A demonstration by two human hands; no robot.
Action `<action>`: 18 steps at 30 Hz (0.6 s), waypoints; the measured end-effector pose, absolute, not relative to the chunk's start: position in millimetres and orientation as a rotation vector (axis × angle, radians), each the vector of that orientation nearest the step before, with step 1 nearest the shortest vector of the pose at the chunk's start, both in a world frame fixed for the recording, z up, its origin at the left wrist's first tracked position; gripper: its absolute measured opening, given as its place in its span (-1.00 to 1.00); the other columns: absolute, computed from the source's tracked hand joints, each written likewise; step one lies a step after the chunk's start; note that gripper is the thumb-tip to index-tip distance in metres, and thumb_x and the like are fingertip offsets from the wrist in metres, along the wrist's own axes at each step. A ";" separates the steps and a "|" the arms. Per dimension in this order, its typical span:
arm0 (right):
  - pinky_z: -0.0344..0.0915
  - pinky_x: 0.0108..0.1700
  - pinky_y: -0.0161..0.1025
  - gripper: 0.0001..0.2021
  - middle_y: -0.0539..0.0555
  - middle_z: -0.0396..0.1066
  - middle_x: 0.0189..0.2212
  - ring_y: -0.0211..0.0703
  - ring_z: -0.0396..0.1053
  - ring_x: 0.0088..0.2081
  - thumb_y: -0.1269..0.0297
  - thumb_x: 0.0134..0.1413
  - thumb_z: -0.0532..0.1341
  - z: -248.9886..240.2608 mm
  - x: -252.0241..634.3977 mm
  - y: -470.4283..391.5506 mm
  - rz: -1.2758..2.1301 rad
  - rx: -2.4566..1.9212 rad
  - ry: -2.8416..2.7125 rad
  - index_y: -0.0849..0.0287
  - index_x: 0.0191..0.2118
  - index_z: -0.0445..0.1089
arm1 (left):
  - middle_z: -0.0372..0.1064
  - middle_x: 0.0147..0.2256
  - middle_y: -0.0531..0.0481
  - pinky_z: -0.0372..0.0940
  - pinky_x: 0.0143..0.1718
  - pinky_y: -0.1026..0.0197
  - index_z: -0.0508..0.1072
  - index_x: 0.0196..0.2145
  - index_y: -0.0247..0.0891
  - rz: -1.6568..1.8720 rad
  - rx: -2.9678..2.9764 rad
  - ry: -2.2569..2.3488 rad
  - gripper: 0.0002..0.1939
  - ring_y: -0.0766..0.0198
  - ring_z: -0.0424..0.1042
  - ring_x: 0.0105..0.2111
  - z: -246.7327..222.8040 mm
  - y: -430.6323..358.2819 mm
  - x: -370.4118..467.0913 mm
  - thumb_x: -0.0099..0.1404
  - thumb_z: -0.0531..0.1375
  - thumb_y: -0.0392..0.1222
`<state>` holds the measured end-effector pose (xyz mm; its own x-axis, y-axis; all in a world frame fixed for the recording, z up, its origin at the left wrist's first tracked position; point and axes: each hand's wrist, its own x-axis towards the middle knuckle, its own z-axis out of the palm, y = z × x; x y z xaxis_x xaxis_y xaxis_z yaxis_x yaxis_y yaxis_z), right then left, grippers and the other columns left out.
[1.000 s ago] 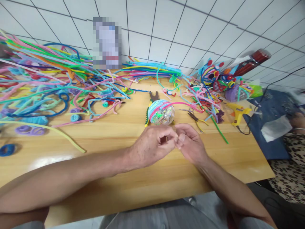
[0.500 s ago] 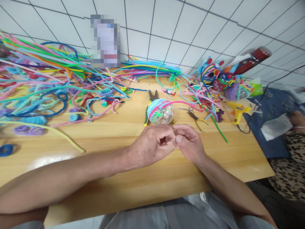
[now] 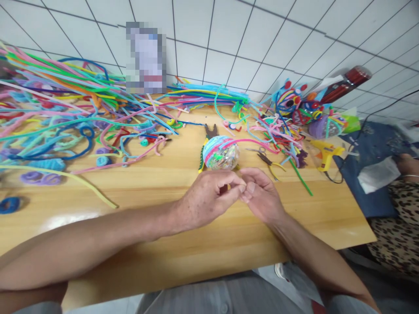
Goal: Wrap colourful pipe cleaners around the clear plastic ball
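Observation:
My left hand [image 3: 209, 196] is closed, thumb and forefinger pinched together at the tips. Against it, the fingertips of my right hand [image 3: 263, 196] are also pinched, and the two hands meet just above the table. Whatever lies between the fingertips is too small to make out. Right behind the hands rests a clear ball [image 3: 221, 152], partly wrapped in blue and pink pipe cleaners, with one pink strand trailing to the right. Green-and-yellow-handled pliers [image 3: 211, 130] lie partly hidden behind the ball. Small yellow-handled pliers [image 3: 270, 162] lie to its right.
Many loose pipe cleaners [image 3: 59, 117] cover the left and back of the wooden table [image 3: 147, 266]. A yellow glue gun [image 3: 324, 152] and decorated balls [image 3: 290, 100] stand at the right. Another person's hand [image 3: 409, 168] shows at the far right edge, near a white pouch [image 3: 378, 174].
My fingertips have shifted slightly to the right, and the thumbs have changed position a little against each other. The ball and tools stay in place.

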<state>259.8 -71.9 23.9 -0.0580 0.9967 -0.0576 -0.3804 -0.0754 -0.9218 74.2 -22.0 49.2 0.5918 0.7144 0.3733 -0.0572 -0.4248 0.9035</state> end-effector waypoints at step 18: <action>0.16 -0.51 -0.34 -0.69 -0.18 0.17 -0.64 -0.34 0.03 -0.61 0.00 0.10 0.53 27.3 263.5 -68.7 1.600 -0.860 -0.915 -0.07 -0.06 0.64 | 0.34 -0.50 0.14 0.12 -0.45 0.38 0.45 -0.43 -0.30 0.850 1.647 0.456 -0.83 0.48 0.22 -0.51 51.6 -19.3 73.0 0.30 0.15 -0.40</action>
<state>263.5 -68.7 27.3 -0.1886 0.9789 -0.0785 -0.4285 -0.1540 -0.8903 73.0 -19.3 51.6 0.6599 0.6945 0.2867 -0.1460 -0.2558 0.9556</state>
